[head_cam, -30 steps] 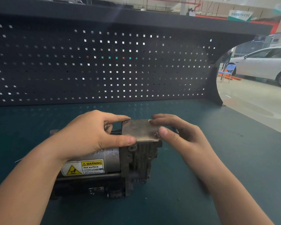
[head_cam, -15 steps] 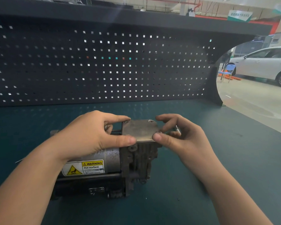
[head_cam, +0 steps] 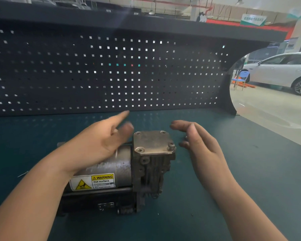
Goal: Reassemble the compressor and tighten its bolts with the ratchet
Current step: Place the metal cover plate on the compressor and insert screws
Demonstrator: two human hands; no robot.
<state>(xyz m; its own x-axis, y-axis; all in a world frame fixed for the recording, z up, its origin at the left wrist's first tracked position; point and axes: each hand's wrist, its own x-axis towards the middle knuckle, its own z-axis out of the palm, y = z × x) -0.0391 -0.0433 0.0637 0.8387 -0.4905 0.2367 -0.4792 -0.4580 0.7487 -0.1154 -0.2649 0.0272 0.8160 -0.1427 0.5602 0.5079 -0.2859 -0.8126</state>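
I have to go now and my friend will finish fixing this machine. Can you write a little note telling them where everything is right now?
Left hand: open, fingers spread, hovering over the motor end of the compressor, holding nothing.
Right hand: open, just right of the compressor, not touching it.
Compressor lies on its side on the green bench. The square cover plate sits on top of the block.
Done: the plate is laid in place. One bolt seems to stand in its near right corner; the other corner holes look empty.
Left: fit the remaining bolts and tighten them all. No ratchet is in view, so find it first.
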